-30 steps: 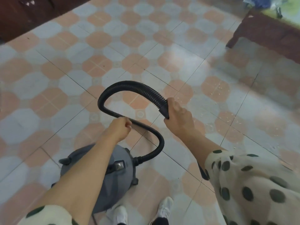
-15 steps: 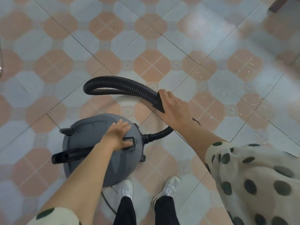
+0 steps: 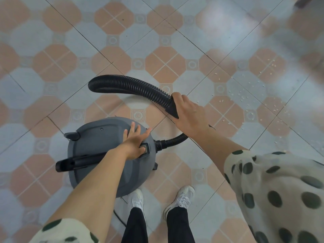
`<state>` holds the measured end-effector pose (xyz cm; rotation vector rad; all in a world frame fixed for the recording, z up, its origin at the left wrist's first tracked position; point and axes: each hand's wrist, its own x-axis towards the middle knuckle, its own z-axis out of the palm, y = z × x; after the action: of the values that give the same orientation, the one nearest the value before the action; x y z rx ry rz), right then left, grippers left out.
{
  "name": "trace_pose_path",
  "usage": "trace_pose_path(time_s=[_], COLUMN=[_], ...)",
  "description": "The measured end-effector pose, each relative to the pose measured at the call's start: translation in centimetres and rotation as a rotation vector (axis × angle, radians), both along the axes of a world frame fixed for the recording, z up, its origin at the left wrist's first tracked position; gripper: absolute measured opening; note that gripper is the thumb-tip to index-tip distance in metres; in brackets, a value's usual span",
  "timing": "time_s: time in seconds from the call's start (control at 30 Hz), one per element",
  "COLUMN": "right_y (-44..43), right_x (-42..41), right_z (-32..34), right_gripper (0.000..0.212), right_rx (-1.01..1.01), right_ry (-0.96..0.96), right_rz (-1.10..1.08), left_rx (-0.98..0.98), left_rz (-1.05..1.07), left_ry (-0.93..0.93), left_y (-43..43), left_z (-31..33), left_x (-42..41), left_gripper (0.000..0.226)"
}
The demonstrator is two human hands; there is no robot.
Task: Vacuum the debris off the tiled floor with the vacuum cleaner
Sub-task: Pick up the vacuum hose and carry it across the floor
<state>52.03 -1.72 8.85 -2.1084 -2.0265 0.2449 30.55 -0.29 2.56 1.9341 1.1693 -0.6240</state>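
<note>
A round grey vacuum cleaner (image 3: 98, 151) stands on the tiled floor (image 3: 52, 58) just in front of my feet. My left hand (image 3: 135, 142) lies flat on its lid with straight fingers, the thumb on the switch near the hose socket. A black ribbed hose (image 3: 129, 85) loops from the socket up and to the left. My right hand (image 3: 190, 114) grips the hose's black end piece. Small white debris (image 3: 245, 92) is scattered over the tiles to the right of that hand.
My two white shoes (image 3: 180, 200) stand right behind the vacuum. A black handle (image 3: 75, 163) sticks out of the vacuum to the left. A thin dark cord (image 3: 119, 217) runs on the floor by my left foot. A dark furniture leg (image 3: 303, 1) shows at the top right corner.
A second ago my left hand held the hose; it has moved down onto the vacuum lid by the switch. The view has tilted downward. My right hand keeps its grip on the hose end.
</note>
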Motion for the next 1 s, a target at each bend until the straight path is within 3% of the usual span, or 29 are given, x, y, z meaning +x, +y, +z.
trace_pose_path(time_s=[0.33,0.67,1.0], right_y=[0.1,1.0,1.2], right_x=[-1.4,-1.8,-2.2], right_z=[-0.6,-0.1,0.2], right_gripper=[0.049,0.051,0.048], right_rx=[-0.053,-0.046,-0.046], right_ry=[-0.026,-0.034,-0.057], right_rz=[0.047,0.031,0.046], left_rx=[0.097,-0.046,-0.054], left_rz=[0.069,0.054,0.074], left_ry=[0.021,-0.064,-0.083], left_y=[-0.2,0.6,0.3], left_z=[-0.3,1.0,0.2], left_x=[0.6,-0.6,-0.5], left_gripper=[0.086,0.088,0.104])
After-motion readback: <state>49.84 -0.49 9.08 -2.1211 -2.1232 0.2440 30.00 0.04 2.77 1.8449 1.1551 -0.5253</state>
